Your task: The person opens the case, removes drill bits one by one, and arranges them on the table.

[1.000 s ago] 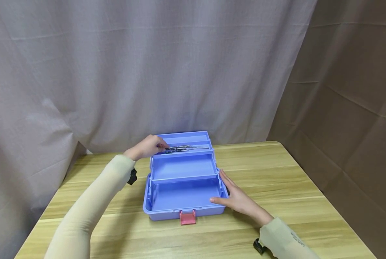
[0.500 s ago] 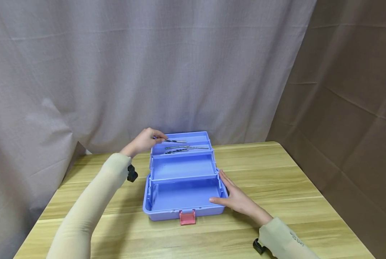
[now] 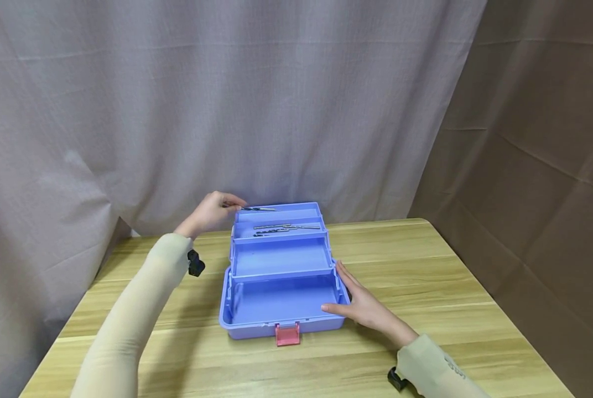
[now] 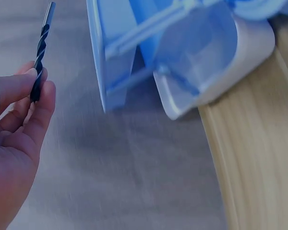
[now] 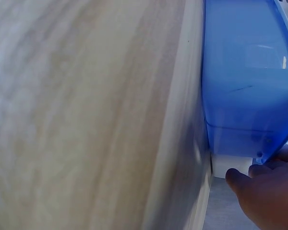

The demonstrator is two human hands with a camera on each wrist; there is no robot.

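A blue-purple toolbox [image 3: 281, 301] stands open on the wooden table, its tiers stepped up toward the back. Thumb and fingertips of my left hand [image 3: 211, 213] pinch a drill bit [image 4: 41, 50], black and spiral with a silver shank. In the head view this bit overlaps the toolbox's top left edge. Several more drill bits [image 3: 271, 231] lie in the upper tray. With fingers straight along the toolbox's right side, my right hand [image 3: 371, 309] rests there, its thumb over the front right rim.
A pink latch [image 3: 288, 335] hangs at the toolbox front. Grey curtain [image 3: 276, 110] rises behind the table [image 3: 401, 260], close to the box's back, and a brown curtain [image 3: 535, 182] hangs on the right.
My left hand has lifted one drill bit out of the upper tray and moved up and to the left with it. The right hand and the toolbox stay put.
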